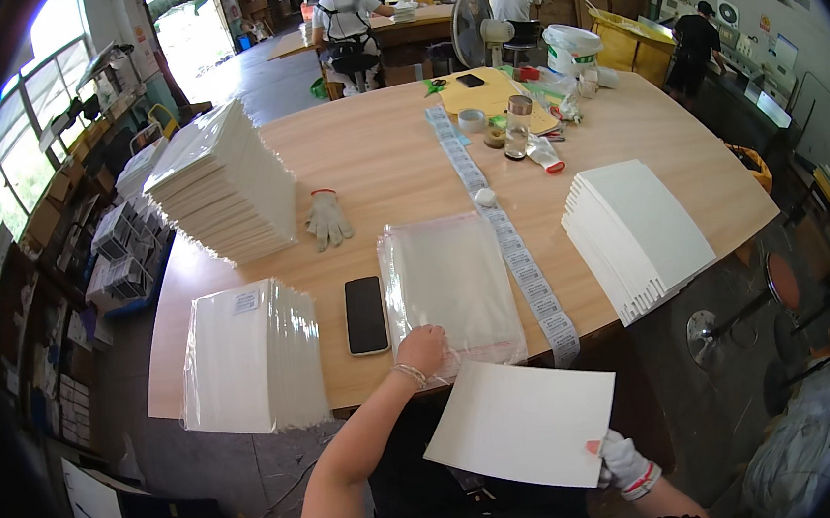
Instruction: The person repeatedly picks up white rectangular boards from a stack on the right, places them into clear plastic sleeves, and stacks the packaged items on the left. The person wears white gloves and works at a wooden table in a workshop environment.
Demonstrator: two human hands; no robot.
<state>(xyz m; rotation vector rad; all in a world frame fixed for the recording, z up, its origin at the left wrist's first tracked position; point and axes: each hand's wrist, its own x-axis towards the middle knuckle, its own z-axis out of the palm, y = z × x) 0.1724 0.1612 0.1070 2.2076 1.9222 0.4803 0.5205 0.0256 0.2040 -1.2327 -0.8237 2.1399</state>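
currently, white sheet (526, 421) between right fingers (593, 448)

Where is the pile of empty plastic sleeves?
In the head view, the pile lies by the left hand, between the phone at left and label strip at right.

We list two lanes: bare tabletop (555, 261) between label strip (525, 271) and white board stack (644, 224); a narrow gap between low bagged stack (231, 359) and phone (366, 316). Obstacles we note: tall bagged stack (231, 191), left rear, glove (329, 219) just beside it; bottle (517, 130), far side; single board (528, 422) in the right hand (625, 460), across the near edge.
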